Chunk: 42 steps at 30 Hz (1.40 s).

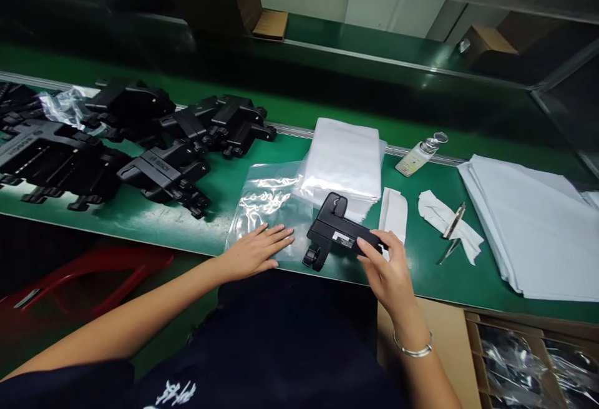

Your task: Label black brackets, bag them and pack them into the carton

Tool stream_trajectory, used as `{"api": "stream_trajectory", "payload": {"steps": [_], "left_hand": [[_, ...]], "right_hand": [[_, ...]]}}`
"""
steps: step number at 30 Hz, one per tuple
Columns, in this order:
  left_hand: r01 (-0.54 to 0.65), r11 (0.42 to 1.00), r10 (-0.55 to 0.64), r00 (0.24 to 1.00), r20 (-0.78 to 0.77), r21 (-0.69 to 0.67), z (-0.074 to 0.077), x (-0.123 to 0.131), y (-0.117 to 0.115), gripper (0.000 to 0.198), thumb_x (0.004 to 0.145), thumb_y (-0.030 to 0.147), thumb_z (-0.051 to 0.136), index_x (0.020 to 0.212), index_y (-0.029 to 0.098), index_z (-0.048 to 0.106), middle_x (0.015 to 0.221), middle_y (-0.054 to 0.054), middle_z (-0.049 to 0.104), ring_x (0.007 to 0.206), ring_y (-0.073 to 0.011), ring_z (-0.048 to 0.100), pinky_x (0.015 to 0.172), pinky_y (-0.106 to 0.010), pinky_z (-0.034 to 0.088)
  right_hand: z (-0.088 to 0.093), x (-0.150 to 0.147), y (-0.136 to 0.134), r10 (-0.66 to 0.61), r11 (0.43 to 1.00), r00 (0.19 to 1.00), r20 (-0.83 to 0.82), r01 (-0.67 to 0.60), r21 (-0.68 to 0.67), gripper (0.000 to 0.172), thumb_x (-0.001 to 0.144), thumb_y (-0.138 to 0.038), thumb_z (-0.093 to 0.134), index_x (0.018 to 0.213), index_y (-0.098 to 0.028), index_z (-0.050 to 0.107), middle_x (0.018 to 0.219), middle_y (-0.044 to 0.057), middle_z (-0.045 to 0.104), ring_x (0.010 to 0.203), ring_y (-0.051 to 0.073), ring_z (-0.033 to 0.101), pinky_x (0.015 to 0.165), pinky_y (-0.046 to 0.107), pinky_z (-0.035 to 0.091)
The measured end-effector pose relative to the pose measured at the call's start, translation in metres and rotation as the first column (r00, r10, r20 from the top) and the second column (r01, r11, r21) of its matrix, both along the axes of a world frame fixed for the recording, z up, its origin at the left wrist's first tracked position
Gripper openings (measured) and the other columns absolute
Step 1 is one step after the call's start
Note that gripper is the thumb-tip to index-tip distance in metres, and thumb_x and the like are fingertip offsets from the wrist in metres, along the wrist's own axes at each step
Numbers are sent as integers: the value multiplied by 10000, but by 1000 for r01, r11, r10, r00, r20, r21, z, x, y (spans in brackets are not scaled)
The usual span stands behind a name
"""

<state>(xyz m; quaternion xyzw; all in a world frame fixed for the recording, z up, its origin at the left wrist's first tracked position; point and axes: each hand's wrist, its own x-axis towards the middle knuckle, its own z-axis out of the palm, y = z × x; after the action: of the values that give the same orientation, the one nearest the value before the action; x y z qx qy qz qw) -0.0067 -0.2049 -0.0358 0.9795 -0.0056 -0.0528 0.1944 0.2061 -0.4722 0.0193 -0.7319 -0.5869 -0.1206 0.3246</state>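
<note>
My left hand point(255, 250) lies flat with its fingers stretched out on a clear plastic bag point(266, 200) at the table's front edge. In my right hand point(390, 265), thumb and fingers grip the right end of a black plastic bracket point(325, 229). The bracket has a small white label, an upright arm and a knob at its lower left. It is held just right of the bag, and I cannot tell whether it touches the table. Behind it sits a stack of white sheets or sleeves point(346, 153).
Several black brackets point(171, 168) crowd the left of the green table point(219, 234). On the right are a pump bottle point(418, 156), folded white paper point(393, 212), tweezers point(453, 221) on crumpled tissue, and large white sheets point(538, 221). A divided carton point(472, 346) stands below the front edge.
</note>
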Motion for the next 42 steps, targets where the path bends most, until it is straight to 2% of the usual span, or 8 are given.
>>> {"api": "stream_trajectory", "payload": {"steps": [5,10,14,19,24,30,37,42], "left_hand": [[-116,947,129,991,24,-300,25,28,-8,574,966,576,320,1418,251,460,1511,-105,429,1397,-322,372,1158,-535,236],[-150,462,231,972,-44,-874,70,66,-30,795,893,659,431,1522,227,206,1366,-144,552,1111,-295,605,904,-410,509],[-362,312,265,921,-285,-879,77,85,-48,720,879,569,507,1484,227,317,1230,-117,605,861,-241,640,637,-318,531],[-192,584,258,965,-44,-789,58,76,-34,683,965,582,260,1529,199,219,1309,-152,583,1074,-287,608,874,-420,512],[77,986,-74,997,26,-151,17,38,-17,718,919,629,400,1499,211,330,1531,-162,376,1406,-364,338,1151,-572,203],[244,970,-244,970,5,24,-9,26,-35,655,938,553,442,1480,194,367,1481,-163,455,1385,-340,389,1161,-562,209],[51,965,-44,999,32,-257,26,40,-24,596,981,532,325,1488,221,330,1520,-140,403,1388,-309,389,1160,-526,253],[-108,656,164,986,1,-747,72,69,-26,683,971,586,292,1527,219,144,1267,-149,628,1104,-275,631,909,-425,523]], "right_hand": [[25,-7,-6,-68,996,992,109,61,64,751,852,10,568,1441,-415,376,1210,106,457,1133,267,507,985,579,446],[32,-17,-4,-20,1000,999,-50,21,20,672,902,-116,570,1481,-339,313,1191,124,525,1093,263,547,920,497,512],[30,-19,-3,-38,995,974,-224,17,-99,640,921,-257,585,1493,-253,296,1155,130,597,1041,260,589,828,412,550],[26,-14,-13,7,1000,990,-144,-7,3,588,906,-203,581,1445,-318,374,1134,107,600,1000,260,595,803,424,526],[30,-8,-25,-82,993,996,-38,85,82,616,887,-145,584,1422,-372,380,1134,97,584,976,251,586,779,429,503],[41,-7,-24,-50,998,997,56,47,43,633,876,-110,592,1414,-367,379,1145,101,561,993,243,565,787,416,487],[44,-6,-25,-12,999,996,88,7,49,689,855,-86,613,1450,-323,358,1149,118,552,1010,246,561,796,407,492],[39,-7,-17,33,999,998,58,-33,6,613,880,-113,588,1415,-343,395,1141,103,566,1010,240,565,792,408,508]]}}
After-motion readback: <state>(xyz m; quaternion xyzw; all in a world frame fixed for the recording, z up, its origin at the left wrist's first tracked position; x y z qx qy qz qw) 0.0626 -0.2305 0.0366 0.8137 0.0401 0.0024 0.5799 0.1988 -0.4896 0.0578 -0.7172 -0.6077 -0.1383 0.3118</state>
